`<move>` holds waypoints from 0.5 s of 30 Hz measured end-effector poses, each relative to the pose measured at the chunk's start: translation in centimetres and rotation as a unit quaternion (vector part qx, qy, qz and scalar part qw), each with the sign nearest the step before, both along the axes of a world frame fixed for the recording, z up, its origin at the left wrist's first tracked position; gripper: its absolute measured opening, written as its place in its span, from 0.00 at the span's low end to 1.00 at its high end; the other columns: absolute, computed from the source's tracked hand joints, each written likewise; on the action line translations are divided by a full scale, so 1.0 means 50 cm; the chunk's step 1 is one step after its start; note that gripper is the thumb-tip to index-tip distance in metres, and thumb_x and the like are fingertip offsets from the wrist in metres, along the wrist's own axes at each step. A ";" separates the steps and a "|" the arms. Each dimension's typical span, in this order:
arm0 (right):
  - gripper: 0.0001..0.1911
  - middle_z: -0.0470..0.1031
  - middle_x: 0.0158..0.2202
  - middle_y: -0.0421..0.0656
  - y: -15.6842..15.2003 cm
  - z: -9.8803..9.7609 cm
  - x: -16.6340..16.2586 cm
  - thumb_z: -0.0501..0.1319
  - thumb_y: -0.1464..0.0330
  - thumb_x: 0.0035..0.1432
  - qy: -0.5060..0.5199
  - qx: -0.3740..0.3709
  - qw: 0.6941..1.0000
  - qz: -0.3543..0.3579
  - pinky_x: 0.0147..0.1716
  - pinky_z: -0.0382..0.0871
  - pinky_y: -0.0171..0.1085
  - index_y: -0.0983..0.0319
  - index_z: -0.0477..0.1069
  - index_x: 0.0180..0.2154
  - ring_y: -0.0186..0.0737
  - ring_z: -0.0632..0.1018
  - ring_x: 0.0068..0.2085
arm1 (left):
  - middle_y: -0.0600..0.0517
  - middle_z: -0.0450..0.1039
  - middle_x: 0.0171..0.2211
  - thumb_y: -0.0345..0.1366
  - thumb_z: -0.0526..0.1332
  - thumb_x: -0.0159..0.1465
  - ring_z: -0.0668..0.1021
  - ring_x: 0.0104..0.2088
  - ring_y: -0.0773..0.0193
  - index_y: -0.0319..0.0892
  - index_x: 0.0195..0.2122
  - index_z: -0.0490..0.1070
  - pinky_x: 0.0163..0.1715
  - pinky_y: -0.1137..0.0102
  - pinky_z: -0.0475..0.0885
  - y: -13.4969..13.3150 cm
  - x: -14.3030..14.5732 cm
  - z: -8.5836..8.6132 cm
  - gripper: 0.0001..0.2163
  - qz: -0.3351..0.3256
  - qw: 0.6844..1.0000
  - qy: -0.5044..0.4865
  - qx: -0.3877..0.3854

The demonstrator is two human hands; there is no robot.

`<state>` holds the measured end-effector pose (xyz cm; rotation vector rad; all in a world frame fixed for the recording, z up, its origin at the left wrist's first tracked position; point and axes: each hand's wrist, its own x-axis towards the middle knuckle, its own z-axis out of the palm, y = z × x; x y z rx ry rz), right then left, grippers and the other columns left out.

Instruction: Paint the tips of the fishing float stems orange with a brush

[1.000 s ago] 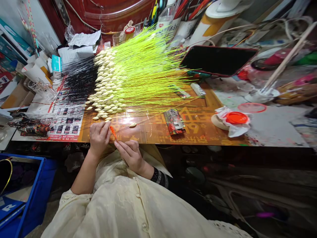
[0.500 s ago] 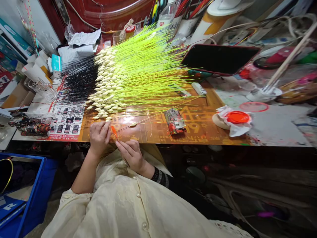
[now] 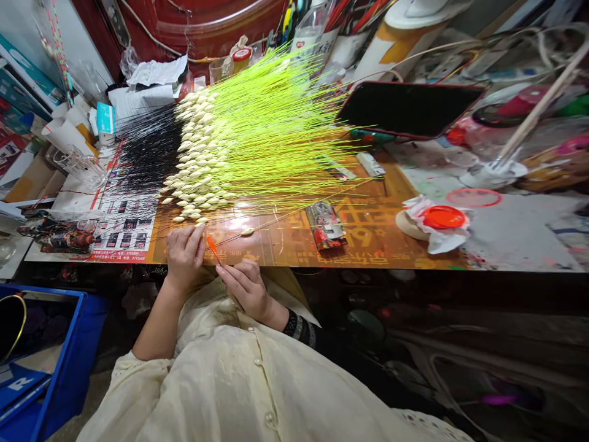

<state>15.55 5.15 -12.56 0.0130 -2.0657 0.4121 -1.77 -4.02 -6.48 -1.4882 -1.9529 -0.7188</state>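
Note:
My right hand [image 3: 248, 287] is closed around the thin handle of a paintbrush [image 3: 212, 248] with an orange tip that points up and left. Just left of it, my left hand [image 3: 184, 250] has its fingers pinched together. A thin stem runs from near these fingers to a single fishing float [image 3: 247, 232] with a small cream body, and the stem appears to be in their grip. The orange brush tip is close beside the left fingertips. Behind the hands lies a wide stack of fishing floats [image 3: 202, 153] with cream bodies, black stems and yellow-green tips.
A paint-stained block [image 3: 324, 224] lies right of the single float. Farther right are an orange paint pot [image 3: 442, 217] wrapped in white paper and a propped dark tablet [image 3: 409, 110]. A glass mug [image 3: 81, 167] stands left. A blue crate [image 3: 73, 344] is below the table edge.
The brush in my right hand has shifted very slightly. My left hand and the floats look almost the same.

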 end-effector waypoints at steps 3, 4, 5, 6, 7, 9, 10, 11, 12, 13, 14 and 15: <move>0.30 0.81 0.47 0.49 0.001 -0.003 0.002 0.58 0.76 0.65 0.002 0.000 1.000 0.005 0.48 0.69 0.45 0.63 0.59 0.68 0.42 0.75 0.44 | 0.43 0.79 0.45 0.33 0.57 0.70 0.78 0.46 0.56 0.43 0.56 0.75 0.52 0.60 0.69 0.000 0.001 0.001 0.15 0.005 1.000 -0.008 -0.003; 0.30 0.81 0.47 0.49 0.002 -0.003 0.003 0.58 0.76 0.65 0.001 -0.001 1.000 0.009 0.48 0.69 0.45 0.63 0.59 0.68 0.42 0.75 0.44 | 0.43 0.79 0.45 0.33 0.57 0.71 0.78 0.46 0.56 0.43 0.56 0.74 0.52 0.60 0.69 0.000 0.001 0.001 0.15 0.006 1.000 -0.014 -0.006; 0.30 0.81 0.47 0.49 0.003 -0.003 0.003 0.58 0.76 0.65 0.001 -0.001 1.000 0.012 0.48 0.69 0.45 0.63 0.59 0.68 0.42 0.75 0.44 | 0.43 0.79 0.45 0.34 0.56 0.71 0.78 0.46 0.56 0.43 0.57 0.74 0.52 0.60 0.69 0.000 0.001 0.002 0.15 0.005 1.000 -0.018 -0.008; 0.30 0.81 0.47 0.49 0.003 -0.003 0.003 0.58 0.76 0.65 0.002 -0.001 1.000 0.015 0.48 0.69 0.45 0.63 0.59 0.68 0.42 0.75 0.44 | 0.43 0.79 0.46 0.33 0.55 0.71 0.78 0.47 0.56 0.43 0.58 0.73 0.53 0.60 0.68 0.000 0.001 0.002 0.16 0.001 1.000 -0.020 -0.009; 0.30 0.81 0.47 0.49 0.004 -0.003 0.003 0.58 0.76 0.65 0.005 -0.001 1.000 0.018 0.48 0.69 0.45 0.64 0.59 0.68 0.43 0.75 0.44 | 0.43 0.79 0.46 0.33 0.55 0.72 0.78 0.47 0.56 0.43 0.59 0.72 0.53 0.60 0.68 -0.001 0.001 0.002 0.16 -0.005 1.000 -0.020 -0.009; 0.31 0.81 0.47 0.49 0.005 -0.003 0.003 0.58 0.77 0.65 0.012 -0.001 1.000 0.022 0.48 0.69 0.46 0.64 0.60 0.68 0.43 0.75 0.43 | 0.42 0.79 0.47 0.32 0.55 0.72 0.78 0.48 0.56 0.42 0.61 0.70 0.53 0.60 0.69 -0.002 0.001 0.004 0.17 -0.019 1.000 -0.016 -0.004; 0.31 0.81 0.47 0.49 0.005 -0.003 0.003 0.58 0.77 0.65 0.014 -0.001 1.000 0.023 0.48 0.70 0.46 0.64 0.60 0.67 0.43 0.75 0.43 | 0.42 0.79 0.47 0.31 0.55 0.72 0.78 0.49 0.56 0.42 0.62 0.69 0.53 0.61 0.69 -0.003 0.001 0.004 0.18 -0.026 1.000 -0.014 -0.001; 0.31 0.81 0.46 0.49 0.005 -0.003 0.003 0.58 0.77 0.65 0.017 -0.002 1.000 0.022 0.48 0.70 0.46 0.64 0.60 0.67 0.42 0.75 0.43 | 0.42 0.79 0.47 0.31 0.55 0.72 0.78 0.49 0.56 0.43 0.62 0.68 0.53 0.61 0.69 -0.004 0.001 0.005 0.18 -0.031 0.999 -0.012 0.003; 0.31 0.81 0.46 0.49 0.005 -0.005 0.003 0.57 0.77 0.65 0.018 -0.003 1.000 0.022 0.47 0.70 0.46 0.63 0.60 0.67 0.42 0.75 0.43 | 0.42 0.79 0.47 0.30 0.54 0.72 0.78 0.49 0.56 0.43 0.63 0.68 0.52 0.61 0.69 -0.004 0.000 0.005 0.19 -0.036 0.999 -0.011 0.005; 0.31 0.81 0.46 0.49 0.006 -0.007 0.003 0.57 0.77 0.65 0.020 -0.003 1.000 0.023 0.47 0.71 0.46 0.63 0.60 0.67 0.42 0.74 0.43 | 0.42 0.79 0.48 0.30 0.54 0.72 0.78 0.49 0.56 0.43 0.64 0.67 0.52 0.61 0.69 -0.004 0.000 0.005 0.19 -0.040 0.999 -0.009 0.006; 0.31 0.81 0.46 0.49 0.006 -0.010 0.003 0.57 0.77 0.65 0.020 -0.004 1.000 0.023 0.47 0.71 0.46 0.63 0.60 0.68 0.42 0.74 0.43 | 0.42 0.79 0.48 0.30 0.53 0.72 0.78 0.49 0.56 0.43 0.65 0.66 0.52 0.61 0.69 -0.003 -0.001 0.005 0.20 -0.044 0.999 -0.007 0.005; 0.31 0.81 0.46 0.49 0.007 -0.013 0.004 0.57 0.77 0.65 0.021 -0.005 1.000 0.023 0.47 0.72 0.46 0.63 0.60 0.68 0.42 0.74 0.43 | 0.42 0.79 0.49 0.30 0.53 0.73 0.78 0.49 0.57 0.43 0.65 0.65 0.52 0.61 0.69 -0.001 -0.001 0.005 0.20 -0.048 0.999 -0.004 0.005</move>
